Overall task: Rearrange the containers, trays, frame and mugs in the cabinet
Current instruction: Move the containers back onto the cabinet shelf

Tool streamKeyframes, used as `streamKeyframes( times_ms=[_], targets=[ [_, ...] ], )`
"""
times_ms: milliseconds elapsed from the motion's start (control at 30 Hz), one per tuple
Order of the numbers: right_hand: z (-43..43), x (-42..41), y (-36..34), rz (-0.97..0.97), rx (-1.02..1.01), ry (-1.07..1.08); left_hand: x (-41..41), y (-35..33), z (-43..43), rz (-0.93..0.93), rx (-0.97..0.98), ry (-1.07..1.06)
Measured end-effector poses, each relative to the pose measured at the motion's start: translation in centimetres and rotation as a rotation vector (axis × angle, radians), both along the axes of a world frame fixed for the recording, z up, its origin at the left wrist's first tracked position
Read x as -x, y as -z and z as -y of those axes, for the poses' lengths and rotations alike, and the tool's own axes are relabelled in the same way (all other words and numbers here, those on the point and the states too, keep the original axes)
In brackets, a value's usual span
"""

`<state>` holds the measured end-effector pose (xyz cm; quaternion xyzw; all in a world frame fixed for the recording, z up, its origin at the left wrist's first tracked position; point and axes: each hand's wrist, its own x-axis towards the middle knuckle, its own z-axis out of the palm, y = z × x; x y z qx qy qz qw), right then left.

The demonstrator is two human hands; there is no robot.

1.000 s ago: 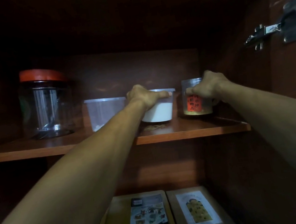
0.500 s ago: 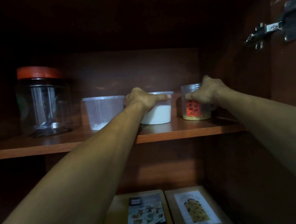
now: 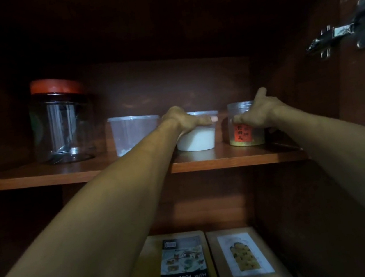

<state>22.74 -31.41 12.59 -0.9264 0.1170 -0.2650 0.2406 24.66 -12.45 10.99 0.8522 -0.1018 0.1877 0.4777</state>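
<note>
Both hands are up on the shelf, each on its own container. The left hand lies over the rim of the white tub, its fingers curled across the front of the lip and gripping it. The right hand wraps the small jar with the red label. Its fingers curl round the jar's front, and one digit sticks up free above the jar's top. Both containers stand upright toward the right end of the shelf, near each other but not touching.

To do this step well, I judge it best to keep each container level and move it straight. The white tub looks filled with something pale, and a hold by the rim alone could let it tip (whether it has a lid on I cannot tell). The small jar sits close to the cabinet's right wall, so that arm probably has little room to swing.

The shelf is dark, glossy wood inside a dim cabinet. Just left of the white tub stands a clear tub, and further left a big jar with a red lid. On a lower level two flat boxes lie side by side, one marked as a food tray. A metal hinge shows on the open door at the right.
</note>
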Motion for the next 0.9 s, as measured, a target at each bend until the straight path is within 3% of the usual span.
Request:
streamKeyframes(
  times_ms=[633,900],
  targets=[
    [-2.2,4.6,-0.4,0.107,0.205,0.014,3.3,-0.5,-1.4,0.035,-0.143,0.016],
    [-5.6,7.4,1.8,0.17,0.298,-0.055,6.2,1.0,-2.9,0.151,-0.262,-0.04]
  ],
)
